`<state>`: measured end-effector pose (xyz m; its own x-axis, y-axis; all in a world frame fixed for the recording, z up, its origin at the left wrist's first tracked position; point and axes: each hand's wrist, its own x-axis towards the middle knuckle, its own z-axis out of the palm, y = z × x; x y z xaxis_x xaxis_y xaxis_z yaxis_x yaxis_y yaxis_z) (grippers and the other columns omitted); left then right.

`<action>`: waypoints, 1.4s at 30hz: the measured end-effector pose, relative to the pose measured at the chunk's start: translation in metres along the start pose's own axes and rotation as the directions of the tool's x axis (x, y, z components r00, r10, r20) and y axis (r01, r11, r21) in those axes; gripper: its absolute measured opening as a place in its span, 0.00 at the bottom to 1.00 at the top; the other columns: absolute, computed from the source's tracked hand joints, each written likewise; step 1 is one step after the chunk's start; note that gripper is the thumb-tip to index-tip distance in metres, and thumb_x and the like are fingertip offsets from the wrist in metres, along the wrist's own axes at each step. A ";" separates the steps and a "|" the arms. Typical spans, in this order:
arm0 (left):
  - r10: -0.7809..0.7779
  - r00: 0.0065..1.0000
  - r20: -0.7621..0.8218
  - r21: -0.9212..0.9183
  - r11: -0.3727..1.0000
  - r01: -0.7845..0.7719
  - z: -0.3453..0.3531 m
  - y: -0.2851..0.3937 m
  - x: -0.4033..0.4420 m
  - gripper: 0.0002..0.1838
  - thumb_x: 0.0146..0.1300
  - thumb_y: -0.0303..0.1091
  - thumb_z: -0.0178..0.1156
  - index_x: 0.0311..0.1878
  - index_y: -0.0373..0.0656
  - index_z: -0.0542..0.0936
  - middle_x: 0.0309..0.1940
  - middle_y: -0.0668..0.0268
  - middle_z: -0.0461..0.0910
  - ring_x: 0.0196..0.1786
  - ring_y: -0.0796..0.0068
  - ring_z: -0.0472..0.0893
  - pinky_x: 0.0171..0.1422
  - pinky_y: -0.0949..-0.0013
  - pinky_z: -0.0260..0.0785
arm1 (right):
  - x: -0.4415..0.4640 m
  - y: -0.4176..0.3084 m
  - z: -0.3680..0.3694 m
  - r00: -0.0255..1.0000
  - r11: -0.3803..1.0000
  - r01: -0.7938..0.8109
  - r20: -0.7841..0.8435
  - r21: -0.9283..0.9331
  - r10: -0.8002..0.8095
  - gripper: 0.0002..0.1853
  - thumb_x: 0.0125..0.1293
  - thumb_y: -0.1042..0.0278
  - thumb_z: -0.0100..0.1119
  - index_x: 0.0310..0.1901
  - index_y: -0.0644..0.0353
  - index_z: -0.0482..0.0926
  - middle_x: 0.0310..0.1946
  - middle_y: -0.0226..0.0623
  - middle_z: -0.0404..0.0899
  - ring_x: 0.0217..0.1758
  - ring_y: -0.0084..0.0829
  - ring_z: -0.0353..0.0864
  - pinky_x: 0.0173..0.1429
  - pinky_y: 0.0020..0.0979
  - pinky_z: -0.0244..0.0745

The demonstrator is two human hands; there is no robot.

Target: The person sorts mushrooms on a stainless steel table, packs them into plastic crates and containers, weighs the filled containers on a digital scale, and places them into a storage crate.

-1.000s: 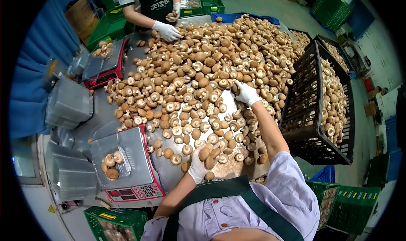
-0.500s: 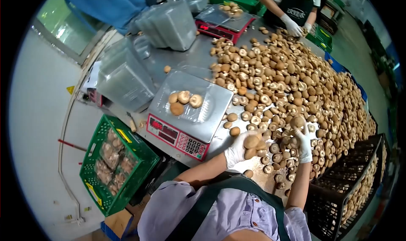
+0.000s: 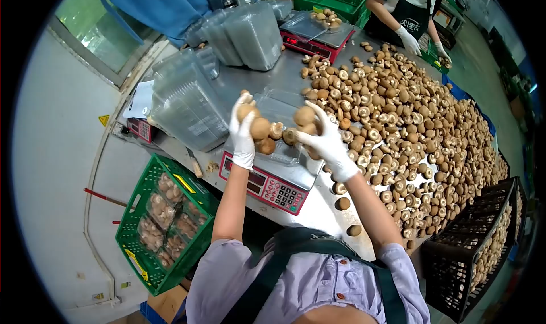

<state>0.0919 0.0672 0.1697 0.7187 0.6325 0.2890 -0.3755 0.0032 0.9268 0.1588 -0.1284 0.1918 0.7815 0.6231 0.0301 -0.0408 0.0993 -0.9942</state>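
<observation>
Both my hands wear white gloves and are over the near scale, which has a red front with a keypad. On it lies a clear plastic tray with a few mushrooms. My left hand is curled round mushrooms at the tray's left side. From the right, my right hand holds mushrooms over the tray, its fingers bent round them. A large heap of brown mushrooms spreads over the metal table to the right.
Stacks of clear trays stand left of the scale. A second scale is behind. A co-worker stands at the far side. Green crate with packed mushrooms sits lower left; black crate sits lower right.
The view has swung to the left. Both my hands have moved from the mushroom heap to the tray on the near scale, with mushrooms in them. The co-worker's hands have moved apart.
</observation>
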 end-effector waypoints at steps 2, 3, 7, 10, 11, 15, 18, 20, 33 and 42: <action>0.110 0.976 0.188 0.384 0.906 -0.176 -0.013 -0.019 0.005 0.18 0.61 0.33 0.58 0.54 0.40 0.76 0.54 0.60 0.75 0.58 0.65 0.72 0.64 0.68 0.61 | 0.018 0.028 0.023 0.965 0.913 0.246 -0.005 -0.327 -0.262 0.39 0.50 0.58 0.68 0.64 0.55 0.63 0.59 0.50 0.68 0.59 0.45 0.70 0.62 0.37 0.67; 0.038 0.971 0.236 0.501 0.851 -0.156 -0.014 -0.021 0.003 0.16 0.61 0.34 0.58 0.52 0.40 0.78 0.51 0.57 0.76 0.58 0.62 0.73 0.64 0.66 0.61 | 0.025 0.042 0.031 0.946 0.675 0.272 0.064 -0.686 -0.318 0.39 0.50 0.56 0.69 0.64 0.53 0.65 0.62 0.52 0.66 0.63 0.50 0.67 0.65 0.40 0.63; 0.119 0.950 0.288 0.680 0.673 -0.290 -0.030 -0.031 0.002 0.16 0.63 0.36 0.57 0.52 0.39 0.77 0.51 0.53 0.77 0.61 0.56 0.72 0.64 0.64 0.62 | 0.025 0.055 0.035 0.948 0.590 0.256 0.078 -0.766 -0.309 0.36 0.50 0.56 0.68 0.62 0.55 0.68 0.63 0.52 0.64 0.65 0.53 0.63 0.68 0.41 0.60; 0.083 0.949 0.305 0.401 0.892 -0.207 -0.036 -0.026 0.003 0.17 0.68 0.38 0.50 0.53 0.39 0.77 0.55 0.55 0.75 0.62 0.61 0.71 0.66 0.65 0.60 | 0.022 0.050 0.021 0.963 0.774 0.215 -0.003 -0.595 -0.270 0.31 0.53 0.55 0.64 0.59 0.57 0.70 0.61 0.46 0.68 0.64 0.46 0.66 0.68 0.38 0.61; 0.077 0.950 0.304 0.403 0.893 -0.201 -0.040 -0.026 0.005 0.17 0.68 0.38 0.50 0.53 0.39 0.77 0.55 0.55 0.75 0.62 0.61 0.71 0.66 0.65 0.60 | 0.019 0.048 0.015 0.962 0.794 0.188 -0.054 -0.577 -0.267 0.30 0.55 0.56 0.64 0.59 0.57 0.70 0.59 0.46 0.71 0.64 0.43 0.67 0.67 0.38 0.62; -0.241 0.956 0.166 -0.098 0.961 0.259 -0.053 -0.029 0.018 0.24 0.71 0.45 0.44 0.61 0.37 0.69 0.62 0.59 0.68 0.67 0.63 0.65 0.69 0.63 0.55 | 0.010 0.039 0.001 0.970 0.940 0.056 -0.205 -0.338 -0.131 0.26 0.60 0.59 0.62 0.59 0.57 0.72 0.57 0.41 0.73 0.60 0.33 0.72 0.64 0.35 0.66; -0.278 0.947 0.163 -0.225 0.924 0.310 -0.067 -0.025 0.032 0.24 0.71 0.47 0.43 0.60 0.38 0.68 0.62 0.59 0.69 0.67 0.64 0.65 0.69 0.59 0.54 | 0.001 0.038 -0.005 0.960 0.979 -0.005 -0.275 -0.203 -0.052 0.25 0.62 0.59 0.62 0.59 0.58 0.73 0.55 0.38 0.75 0.59 0.31 0.72 0.61 0.32 0.68; -0.295 0.941 0.166 -0.157 0.934 0.321 -0.075 -0.022 0.039 0.22 0.71 0.45 0.45 0.58 0.39 0.72 0.58 0.62 0.72 0.63 0.67 0.69 0.66 0.62 0.57 | -0.002 0.037 -0.006 0.953 0.978 -0.013 -0.298 -0.207 -0.050 0.25 0.62 0.58 0.62 0.59 0.59 0.73 0.55 0.38 0.75 0.60 0.31 0.72 0.61 0.32 0.67; -0.090 0.869 0.486 0.549 0.806 -0.223 -0.082 -0.015 0.018 0.25 0.52 0.28 0.64 0.57 0.42 0.75 0.62 0.56 0.68 0.65 0.61 0.67 0.69 0.63 0.58 | 0.024 0.044 0.040 0.932 0.541 0.170 -0.044 -0.824 -0.359 0.29 0.57 0.57 0.64 0.60 0.57 0.70 0.60 0.43 0.70 0.63 0.47 0.66 0.68 0.42 0.59; -0.076 0.754 0.652 0.736 0.304 -0.605 -0.073 -0.015 -0.017 0.47 0.45 0.58 0.68 0.68 0.50 0.63 0.69 0.49 0.54 0.68 0.45 0.58 0.69 0.38 0.46 | 0.018 0.075 0.041 0.876 0.567 0.358 0.058 -0.742 -0.478 0.07 0.52 0.68 0.66 0.34 0.58 0.82 0.49 0.43 0.78 0.57 0.44 0.71 0.62 0.41 0.65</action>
<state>0.0429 0.1133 0.1331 0.9524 -0.0280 0.3035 -0.1183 -0.9517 0.2835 0.1442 -0.0783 0.1222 0.6687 0.5434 0.5076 0.7184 -0.2960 -0.6295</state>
